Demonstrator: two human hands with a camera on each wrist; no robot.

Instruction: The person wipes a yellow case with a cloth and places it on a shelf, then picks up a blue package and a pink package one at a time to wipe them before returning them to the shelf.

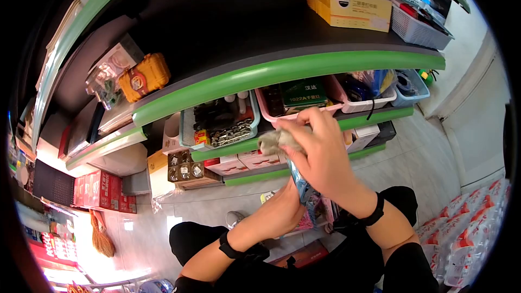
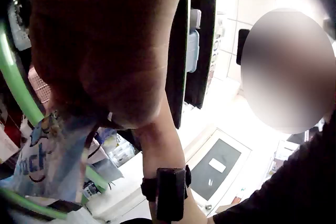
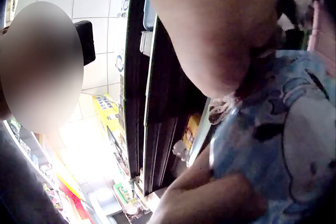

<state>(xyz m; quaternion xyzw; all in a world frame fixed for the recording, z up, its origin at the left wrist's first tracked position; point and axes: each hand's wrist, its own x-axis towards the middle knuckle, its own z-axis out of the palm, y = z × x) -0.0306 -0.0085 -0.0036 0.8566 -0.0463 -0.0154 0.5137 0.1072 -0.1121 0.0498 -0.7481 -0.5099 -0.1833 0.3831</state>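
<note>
My right hand (image 1: 323,149) pinches a crumpled beige-grey fabric bundle (image 1: 275,142) between thumb and fingers, in front of the lower shelf. Just below it, my left hand (image 1: 277,212) grips a blue printed bag (image 1: 297,176) by its side. In the right wrist view the bag (image 3: 294,124) shows a white cartoon figure, and the left hand (image 3: 215,200) holds its lower edge. The right hand (image 3: 215,29) covers the bag's top there. Lettering shows on the bag (image 2: 47,161) in the left wrist view, under the left hand (image 2: 100,50).
Behind the hands, a green-edged shelf (image 1: 244,84) carries baskets, among them a blue basket (image 1: 187,130) and a pink basket (image 1: 266,106). Yellow boxes (image 1: 358,8) stand above. Packed bottles (image 1: 467,233) lie at right; a broom (image 1: 101,236) stands at left.
</note>
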